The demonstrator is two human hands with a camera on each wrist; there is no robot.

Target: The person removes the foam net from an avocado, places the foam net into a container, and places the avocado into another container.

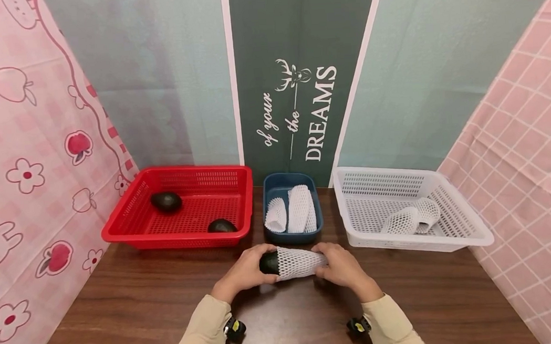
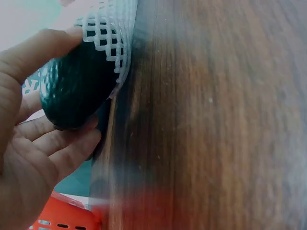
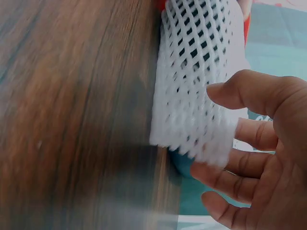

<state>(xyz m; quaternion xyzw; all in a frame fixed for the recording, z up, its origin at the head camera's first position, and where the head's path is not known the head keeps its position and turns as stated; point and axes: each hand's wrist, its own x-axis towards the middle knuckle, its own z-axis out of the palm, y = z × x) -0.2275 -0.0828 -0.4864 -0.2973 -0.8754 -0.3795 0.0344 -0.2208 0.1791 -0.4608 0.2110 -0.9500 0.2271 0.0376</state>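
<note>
A dark green avocado [image 1: 269, 263] lies partly inside a white foam net sleeve [image 1: 300, 262] above the table's middle. My left hand [image 1: 249, 269] grips the avocado's bare left end, thumb near the sleeve's edge. In the left wrist view the avocado [image 2: 76, 86] shows its bumpy skin, with the net [image 2: 112, 33] over its far end. My right hand [image 1: 342, 265] holds the sleeve's loose right end between thumb and fingers. The right wrist view shows the sleeve [image 3: 196, 86] ending in a jagged open edge beside the fingers.
A red basket [image 1: 180, 242] at the left holds two avocados [image 1: 166, 201]. Behind the hands, a blue bin [image 1: 295, 237] holds foam sleeves [image 1: 300, 210]. The white basket [image 1: 417, 243] at the right contains net-covered items [image 1: 401, 221]. Printed cloths hang around the wooden table [image 1: 284, 319].
</note>
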